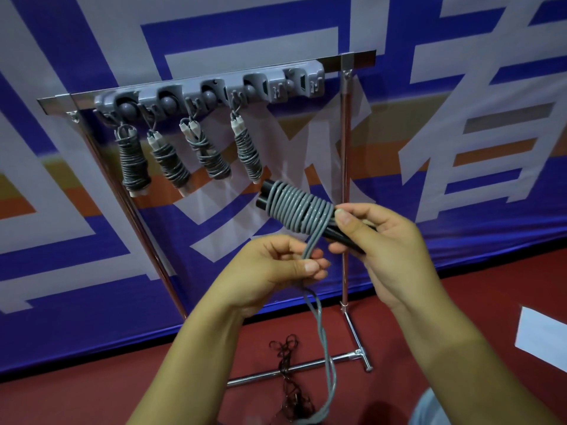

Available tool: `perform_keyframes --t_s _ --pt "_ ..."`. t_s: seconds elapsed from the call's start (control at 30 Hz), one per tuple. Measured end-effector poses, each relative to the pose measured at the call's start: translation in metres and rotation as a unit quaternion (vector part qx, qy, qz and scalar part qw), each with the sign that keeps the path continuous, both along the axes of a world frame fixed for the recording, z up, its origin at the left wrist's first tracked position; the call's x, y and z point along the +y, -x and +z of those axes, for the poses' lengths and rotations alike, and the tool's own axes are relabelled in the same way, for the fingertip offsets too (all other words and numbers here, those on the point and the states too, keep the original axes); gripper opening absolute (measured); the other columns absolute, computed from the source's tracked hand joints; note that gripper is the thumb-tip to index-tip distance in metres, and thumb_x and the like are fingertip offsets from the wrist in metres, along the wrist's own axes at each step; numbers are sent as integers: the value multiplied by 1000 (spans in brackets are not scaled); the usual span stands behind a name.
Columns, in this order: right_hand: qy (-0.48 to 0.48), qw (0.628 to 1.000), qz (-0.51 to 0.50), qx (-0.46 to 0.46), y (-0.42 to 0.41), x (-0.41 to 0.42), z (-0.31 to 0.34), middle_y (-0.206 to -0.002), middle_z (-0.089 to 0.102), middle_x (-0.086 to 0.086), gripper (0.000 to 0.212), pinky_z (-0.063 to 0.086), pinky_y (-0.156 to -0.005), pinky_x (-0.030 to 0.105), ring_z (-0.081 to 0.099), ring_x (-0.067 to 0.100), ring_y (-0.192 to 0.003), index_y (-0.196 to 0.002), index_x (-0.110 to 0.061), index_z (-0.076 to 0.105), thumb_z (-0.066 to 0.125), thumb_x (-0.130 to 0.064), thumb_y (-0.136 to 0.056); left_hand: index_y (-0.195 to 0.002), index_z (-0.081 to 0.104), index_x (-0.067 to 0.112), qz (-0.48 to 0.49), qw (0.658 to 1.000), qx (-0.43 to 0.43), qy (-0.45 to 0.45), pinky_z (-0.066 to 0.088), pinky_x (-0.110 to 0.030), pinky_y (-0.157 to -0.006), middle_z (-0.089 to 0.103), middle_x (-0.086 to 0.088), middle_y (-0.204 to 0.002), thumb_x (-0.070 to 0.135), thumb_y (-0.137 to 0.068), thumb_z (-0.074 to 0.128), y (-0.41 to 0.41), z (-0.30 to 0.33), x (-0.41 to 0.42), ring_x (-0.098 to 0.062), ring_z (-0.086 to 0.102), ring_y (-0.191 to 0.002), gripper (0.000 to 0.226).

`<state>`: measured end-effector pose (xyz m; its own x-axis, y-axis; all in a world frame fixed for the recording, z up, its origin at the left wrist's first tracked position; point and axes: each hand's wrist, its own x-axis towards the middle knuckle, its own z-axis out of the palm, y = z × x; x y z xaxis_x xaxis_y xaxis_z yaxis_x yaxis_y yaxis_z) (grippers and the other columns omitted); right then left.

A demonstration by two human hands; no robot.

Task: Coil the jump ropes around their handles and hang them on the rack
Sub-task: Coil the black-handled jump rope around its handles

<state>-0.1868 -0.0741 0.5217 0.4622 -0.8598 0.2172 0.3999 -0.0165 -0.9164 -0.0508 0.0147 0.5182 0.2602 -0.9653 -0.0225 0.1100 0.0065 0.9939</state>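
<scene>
My right hand point(377, 240) grips two black handles point(270, 194) held side by side, pointing up-left. Grey rope point(302, 211) is coiled round them in many tight turns. My left hand point(282, 265) pinches the doubled loose rope just below the coil. The rope's tail point(328, 348) hangs down toward the floor. Behind, a grey plastic holder strip point(214, 87) sits on the rack's top bar. Several coiled jump ropes point(190, 154) hang from its left and middle hooks. The hooks at its right end carry nothing.
The rack's chrome posts point(345, 185) and foot bar point(306, 368) stand on red floor before a blue and white banner. A dark tangled cord point(288, 363) lies on the floor by the foot bar. White paper point(543, 338) lies at right.
</scene>
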Motion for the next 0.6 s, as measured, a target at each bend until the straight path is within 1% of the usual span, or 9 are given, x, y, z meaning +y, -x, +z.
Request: perform_keyframes --t_s 0.07,0.13,0.23,0.27,0.33,0.43,0.5,0.53,0.6 --pt "-27 999 26 1 2 1 -1 -69 71 4 4 53 -54 20 63 13 -53 -83 -11 68 65 -11 -81 -64 67 10 36 997 -67 -7 59 -28 -63 71 -11 -70 0 -61 71 -2 -1 1 -20 71 -65 12" --pt "-44 998 49 4 4 3 -1 -68 71 4 12 52 -54 19 62 11 -50 -85 -10 67 65 -17 -75 -67 59 8 54 991 -121 -20 54 -23 -55 69 -12 -67 -2 -67 72 -3 -2 1 -19 69 -59 17" --pt "-33 997 71 20 7 3 2 -70 72 5 23 52 -55 19 63 12 -53 -86 -10 68 64 -24 -69 -67 53 10 62 979 -189 -54 49 -21 -48 67 -6 -59 13 -68 77 -4 -3 0 -14 63 -50 24" --pt "-24 996 78 27 8 2 3 -71 72 5 24 52 -55 19 64 13 -56 -86 -10 68 64 -25 -68 -67 52 10 68 973 -211 -62 49 -23 -48 66 -4 -56 21 -66 77 -5 -4 0 -14 62 -49 28" --pt "-10 995 93 38 10 1 5 -76 73 7 24 53 -56 20 67 17 -61 -86 -11 69 65 -25 -68 -68 52 8 82 967 -231 -63 53 -28 -50 61 -1 -53 25 -66 77 -8 -5 0 -16 62 -52 31" --pt "-9 991 123 48 12 0 5 -78 74 7 21 53 -56 19 67 17 -62 -84 -12 71 65 -24 -67 -77 60 -1 75 968 -235 -44 55 -27 -52 61 -5 -58 20 -67 76 -9 -2 2 -14 63 -52 28" --pt "-6 987 155 51 15 -1 8 -79 73 9 17 53 -55 19 67 20 -66 -81 -13 73 65 -22 -68 -80 65 6 61 967 -248 -29 53 -22 -53 66 -1 -59 7 -74 74 -10 3 5 -12 65 -54 11" --pt "-1 983 175 56 17 -1 9 -80 73 11 18 53 -54 19 68 22 -68 -82 -12 73 65 -21 -68 -80 67 10 56 965 -257 -25 55 -23 -57 68 -1 -62 1 -76 73 -13 3 6 -12 67 -59 11" --pt "12 973 220 73 19 -3 12 -81 73 12 19 53 -53 19 69 22 -70 -83 -9 73 65 -19 -68 -78 66 13 22 945 -327 -6 55 -29 -63 68 -1 -70 -5 -80 68 -22 7 9 -16 66 -66 18"
